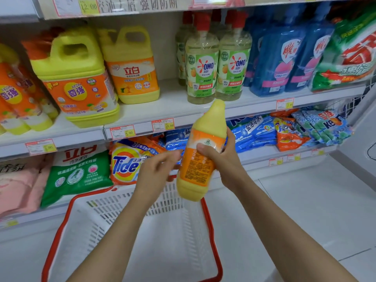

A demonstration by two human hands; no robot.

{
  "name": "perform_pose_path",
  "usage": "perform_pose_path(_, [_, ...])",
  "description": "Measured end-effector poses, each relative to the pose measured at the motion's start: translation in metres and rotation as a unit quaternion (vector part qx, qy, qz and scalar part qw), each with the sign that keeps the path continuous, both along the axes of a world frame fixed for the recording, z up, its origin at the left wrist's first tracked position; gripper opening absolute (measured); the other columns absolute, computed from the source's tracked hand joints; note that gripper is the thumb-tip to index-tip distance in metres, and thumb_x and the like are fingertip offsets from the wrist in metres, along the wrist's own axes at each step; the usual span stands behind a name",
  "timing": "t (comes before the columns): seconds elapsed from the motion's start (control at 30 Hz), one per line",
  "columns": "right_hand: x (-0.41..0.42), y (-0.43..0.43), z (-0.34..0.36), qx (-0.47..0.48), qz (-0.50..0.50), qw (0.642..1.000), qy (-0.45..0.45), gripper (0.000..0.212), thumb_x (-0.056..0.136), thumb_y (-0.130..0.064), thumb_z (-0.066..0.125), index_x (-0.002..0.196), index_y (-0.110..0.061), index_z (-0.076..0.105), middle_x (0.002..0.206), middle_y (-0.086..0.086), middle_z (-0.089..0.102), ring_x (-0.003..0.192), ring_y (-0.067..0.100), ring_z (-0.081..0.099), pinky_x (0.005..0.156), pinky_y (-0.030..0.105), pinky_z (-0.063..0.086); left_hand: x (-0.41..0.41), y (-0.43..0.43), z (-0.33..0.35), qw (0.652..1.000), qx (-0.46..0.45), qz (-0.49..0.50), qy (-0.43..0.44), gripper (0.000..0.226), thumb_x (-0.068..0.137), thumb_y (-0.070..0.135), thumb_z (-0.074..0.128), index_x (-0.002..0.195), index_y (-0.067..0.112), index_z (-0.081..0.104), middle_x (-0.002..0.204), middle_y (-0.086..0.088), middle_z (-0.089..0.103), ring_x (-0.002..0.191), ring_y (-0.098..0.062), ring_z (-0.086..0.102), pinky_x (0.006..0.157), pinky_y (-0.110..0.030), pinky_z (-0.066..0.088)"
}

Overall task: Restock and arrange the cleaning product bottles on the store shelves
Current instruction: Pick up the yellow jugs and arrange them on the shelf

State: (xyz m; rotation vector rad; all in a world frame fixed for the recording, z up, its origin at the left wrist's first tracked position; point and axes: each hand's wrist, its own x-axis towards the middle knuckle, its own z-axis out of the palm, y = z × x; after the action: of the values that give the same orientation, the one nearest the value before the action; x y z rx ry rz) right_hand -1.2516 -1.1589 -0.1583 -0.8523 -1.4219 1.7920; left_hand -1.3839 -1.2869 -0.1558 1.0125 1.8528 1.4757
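My right hand (pixel 222 157) grips a yellow bottle with an orange label (pixel 199 169), held upright and tilted a little to the right, above the basket and in front of the shelves. My left hand (pixel 158 169) hovers just left of the bottle with its fingers spread, holding nothing. On the white middle shelf (pixel 173 106) stand two big yellow jugs (pixel 77 78) (pixel 132 66), clear OMO bottles with red caps (pixel 201 64) and blue refill pouches (pixel 284 62). A gap lies between the right jug and the OMO bottles.
A white plastic basket with a red rim (pixel 211 231) sits below my arms with nothing in it. The lower shelf holds detergent bags: green (pixel 79 171), Tide (pixel 128 161), blue (pixel 254 131). White floor tiles (pixel 305 200) spread to the right.
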Motion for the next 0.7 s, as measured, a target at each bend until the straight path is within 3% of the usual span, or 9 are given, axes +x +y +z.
perform_pose_path(0.13, [0.005, 0.004, 0.001, -0.045, 0.057, 0.996, 0.057, 0.116, 0.047, -0.043, 0.087, 0.144, -0.028, 0.025, 0.132, 0.012, 0.059, 0.106, 0.028, 0.070, 0.086, 0.049, 0.059, -0.003, 0.003, -0.007, 0.995, -0.033, -0.013, -0.097, 0.054, 0.077, 0.062, 0.052, 0.121, 0.034, 0.062, 0.116, 0.012, 0.068, 0.112, -0.012, 0.063, 0.095, -0.032, 0.051])
perform_pose_path(0.2, [0.004, 0.003, -0.003, -0.075, 0.079, 0.991, 0.077, 0.123, 0.045, -0.047, 0.093, 0.145, -0.024, 0.026, 0.136, 0.016, 0.057, 0.112, 0.033, 0.067, 0.089, 0.052, 0.057, -0.001, 0.004, -0.010, 0.972, -0.070, -0.064, -0.215, 0.063, 0.074, 0.065, 0.057, 0.127, 0.032, 0.059, 0.118, 0.006, 0.071, 0.111, -0.016, 0.066, 0.098, -0.042, 0.051])
perform_pose_path(0.27, [0.005, 0.001, -0.002, -0.101, 0.103, 0.986, 0.081, 0.118, 0.049, -0.054, 0.092, 0.146, -0.021, 0.032, 0.136, 0.017, 0.059, 0.115, 0.035, 0.065, 0.086, 0.051, 0.058, -0.003, 0.003, -0.011, 0.958, -0.086, -0.079, -0.263, 0.066, 0.071, 0.064, 0.065, 0.126, 0.029, 0.061, 0.118, 0.000, 0.072, 0.112, -0.023, 0.066, 0.098, -0.052, 0.051])
perform_pose_path(0.4, [0.009, 0.002, 0.009, -0.076, 0.121, 0.990, 0.018, 0.065, 0.083, -0.060, 0.063, 0.135, -0.023, 0.052, 0.120, 0.009, 0.071, 0.107, 0.028, 0.070, 0.084, 0.044, 0.059, 0.002, 0.000, -0.011, 0.965, -0.091, -0.032, -0.243, 0.065, 0.062, 0.058, 0.070, 0.119, 0.026, 0.064, 0.104, 0.005, 0.076, 0.097, -0.018, 0.072, 0.080, -0.043, 0.059])
perform_pose_path(0.5, [0.011, 0.001, 0.014, 0.001, 0.115, 0.993, -0.036, 0.063, 0.079, -0.063, 0.057, 0.133, -0.031, 0.052, 0.119, -0.001, 0.071, 0.103, 0.017, 0.071, 0.086, 0.038, 0.060, 0.003, 0.000, -0.007, 0.968, -0.081, 0.021, -0.238, 0.074, 0.053, 0.057, 0.077, 0.120, 0.028, 0.061, 0.104, 0.005, 0.074, 0.091, -0.017, 0.072, 0.070, -0.037, 0.059])
perform_pose_path(0.6, [0.008, -0.007, 0.013, 0.068, 0.114, 0.990, -0.043, 0.055, 0.073, -0.047, 0.071, 0.124, -0.029, 0.057, 0.109, -0.006, 0.074, 0.094, 0.011, 0.073, 0.069, 0.024, 0.059, 0.000, -0.002, -0.002, 0.981, -0.065, 0.063, -0.173, 0.078, 0.050, 0.049, 0.083, 0.120, 0.034, 0.052, 0.109, 0.004, 0.068, 0.093, -0.015, 0.069, 0.068, -0.032, 0.056])
perform_pose_path(0.7, [0.009, -0.006, 0.006, 0.076, 0.083, 0.993, -0.045, 0.066, 0.071, -0.038, 0.086, 0.127, -0.020, 0.057, 0.112, 0.001, 0.074, 0.098, 0.020, 0.073, 0.075, 0.035, 0.061, -0.005, -0.007, 0.002, 0.986, -0.063, 0.054, -0.146, 0.078, 0.060, 0.043, 0.083, 0.127, 0.035, 0.044, 0.109, 0.006, 0.064, 0.090, -0.011, 0.067, 0.064, -0.027, 0.053])
